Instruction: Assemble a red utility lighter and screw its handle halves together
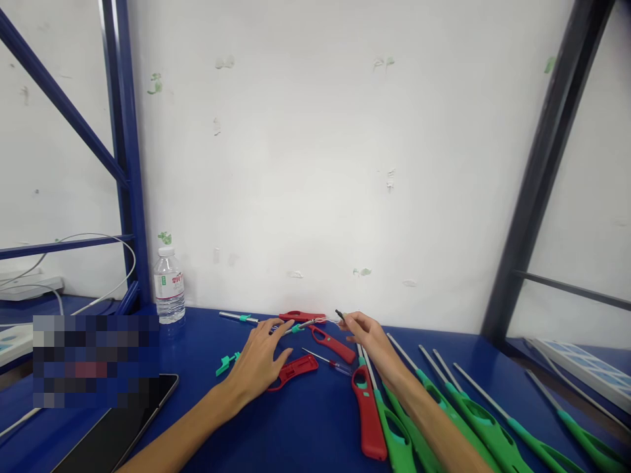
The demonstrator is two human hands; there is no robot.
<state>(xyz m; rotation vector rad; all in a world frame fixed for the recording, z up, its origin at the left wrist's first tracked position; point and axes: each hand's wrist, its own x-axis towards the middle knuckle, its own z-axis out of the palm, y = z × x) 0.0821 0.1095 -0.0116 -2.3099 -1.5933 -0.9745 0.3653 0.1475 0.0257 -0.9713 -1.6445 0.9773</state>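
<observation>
My right hand (365, 330) pinches a small black stick-like part (340, 315) raised just above the table. Thin pale wires (323, 320) run between it and a metal lighter tube with a teal collar (297, 327). My left hand (259, 358) is open over the table, thumb apart, its fingertips at that tube; whether they press on it is hard to tell. Below the left hand lies a red lighter handle half (300, 369), partly covered by the thumb. Near it are another red handle piece (335, 345) and a screwdriver (329, 361) with a clear handle.
Several green long-neck lighters (476, 417) and a red one (369, 414) lie at the right. Left are teal plastic pieces (225, 364), another metal tube (236, 316), a phone (123, 420) and a water bottle (169, 286). A white wall (320, 164) stands behind the blue table.
</observation>
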